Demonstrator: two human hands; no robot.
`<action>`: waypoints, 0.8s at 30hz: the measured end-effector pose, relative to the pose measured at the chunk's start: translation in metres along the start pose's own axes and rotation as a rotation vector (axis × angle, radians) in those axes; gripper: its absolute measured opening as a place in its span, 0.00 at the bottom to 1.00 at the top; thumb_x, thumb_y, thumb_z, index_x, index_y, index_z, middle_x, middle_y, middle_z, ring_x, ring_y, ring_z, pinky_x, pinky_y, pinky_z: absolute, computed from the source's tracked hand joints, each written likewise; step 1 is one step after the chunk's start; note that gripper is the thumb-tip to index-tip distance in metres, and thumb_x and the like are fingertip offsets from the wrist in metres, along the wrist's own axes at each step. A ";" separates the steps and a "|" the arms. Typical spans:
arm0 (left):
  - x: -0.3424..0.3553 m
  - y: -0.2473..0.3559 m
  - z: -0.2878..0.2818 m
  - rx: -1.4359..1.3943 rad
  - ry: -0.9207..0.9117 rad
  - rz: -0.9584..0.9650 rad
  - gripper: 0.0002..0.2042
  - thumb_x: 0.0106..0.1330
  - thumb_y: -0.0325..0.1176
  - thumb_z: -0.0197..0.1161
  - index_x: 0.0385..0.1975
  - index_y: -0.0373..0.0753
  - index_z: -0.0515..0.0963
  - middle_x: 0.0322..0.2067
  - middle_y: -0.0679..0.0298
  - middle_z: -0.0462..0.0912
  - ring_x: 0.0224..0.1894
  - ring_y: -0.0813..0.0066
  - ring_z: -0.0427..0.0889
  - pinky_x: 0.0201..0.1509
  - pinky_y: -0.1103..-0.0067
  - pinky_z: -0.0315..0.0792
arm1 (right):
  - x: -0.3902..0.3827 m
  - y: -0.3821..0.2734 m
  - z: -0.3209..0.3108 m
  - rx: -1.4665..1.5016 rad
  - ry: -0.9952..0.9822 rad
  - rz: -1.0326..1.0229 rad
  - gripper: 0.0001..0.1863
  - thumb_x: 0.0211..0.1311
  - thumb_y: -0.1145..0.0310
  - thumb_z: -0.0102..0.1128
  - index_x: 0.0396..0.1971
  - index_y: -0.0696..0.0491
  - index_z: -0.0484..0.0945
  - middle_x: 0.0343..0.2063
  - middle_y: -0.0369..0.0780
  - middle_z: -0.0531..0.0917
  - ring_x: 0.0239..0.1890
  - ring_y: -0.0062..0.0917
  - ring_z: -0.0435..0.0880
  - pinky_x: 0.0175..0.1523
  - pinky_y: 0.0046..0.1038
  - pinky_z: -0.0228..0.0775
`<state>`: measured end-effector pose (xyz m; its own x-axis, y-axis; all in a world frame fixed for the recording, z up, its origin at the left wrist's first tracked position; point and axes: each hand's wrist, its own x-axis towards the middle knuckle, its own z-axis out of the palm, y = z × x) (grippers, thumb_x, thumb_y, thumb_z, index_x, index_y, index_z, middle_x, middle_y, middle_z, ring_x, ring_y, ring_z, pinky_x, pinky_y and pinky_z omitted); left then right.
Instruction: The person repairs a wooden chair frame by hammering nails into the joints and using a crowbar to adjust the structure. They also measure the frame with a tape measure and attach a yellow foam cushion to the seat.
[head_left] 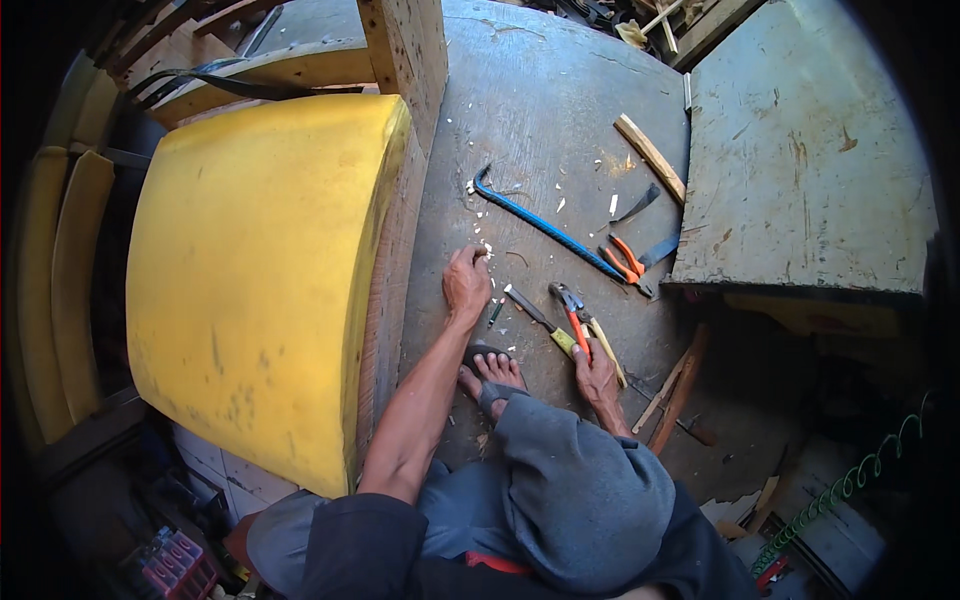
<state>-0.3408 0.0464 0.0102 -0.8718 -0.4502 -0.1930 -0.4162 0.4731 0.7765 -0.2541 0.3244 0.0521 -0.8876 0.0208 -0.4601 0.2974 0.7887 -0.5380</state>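
My left hand rests low over the grey board, beside the wooden side of a yellow foam pad. Its fingers are closed, with small white scraps around the fingertips; what they hold, if anything, is too small to make out. Closer to my body, my right hand grips pincers by the orange handle, their grey head pointing away from me. Between the hands lie a chisel with a yellow-green handle and a short green stick.
A blue pry bar and orange-handled pliers lie farther off. A wood strip leans near a big grey box at right. My sandalled foot stands on the board. A coiled green hose hangs at lower right.
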 end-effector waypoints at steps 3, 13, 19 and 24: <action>0.013 0.015 0.011 0.006 -0.058 0.128 0.09 0.63 0.33 0.63 0.41 0.39 0.83 0.38 0.51 0.82 0.42 0.51 0.83 0.48 0.63 0.75 | 0.001 0.003 -0.005 0.065 0.085 0.023 0.25 0.72 0.47 0.51 0.57 0.49 0.74 0.44 0.50 0.83 0.48 0.44 0.82 0.50 0.41 0.72; 0.019 -0.005 0.011 0.225 0.054 0.197 0.06 0.67 0.33 0.59 0.36 0.39 0.78 0.36 0.55 0.77 0.43 0.54 0.78 0.47 0.60 0.70 | 0.010 -0.039 -0.013 -0.188 0.028 -0.004 0.25 0.58 0.47 0.67 0.43 0.53 0.78 0.28 0.52 0.84 0.34 0.52 0.85 0.37 0.46 0.74; 0.007 -0.033 0.001 0.264 0.168 0.086 0.07 0.67 0.35 0.59 0.38 0.40 0.78 0.38 0.57 0.78 0.44 0.56 0.78 0.49 0.61 0.68 | 0.029 -0.012 0.010 -0.333 0.141 -0.053 0.19 0.62 0.50 0.63 0.38 0.51 0.77 0.24 0.51 0.83 0.31 0.53 0.84 0.35 0.49 0.74; 0.009 -0.032 -0.004 0.074 0.136 -0.028 0.09 0.66 0.35 0.60 0.39 0.38 0.79 0.38 0.56 0.80 0.44 0.54 0.79 0.49 0.62 0.70 | 0.060 -0.003 -0.018 -0.186 0.426 -0.155 0.19 0.67 0.54 0.61 0.49 0.51 0.75 0.27 0.53 0.82 0.28 0.50 0.83 0.34 0.45 0.72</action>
<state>-0.3339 0.0242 -0.0136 -0.8188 -0.5599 -0.1272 -0.4620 0.5110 0.7248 -0.3147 0.3340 0.0392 -0.9929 0.1139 -0.0337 0.1174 0.8979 -0.4243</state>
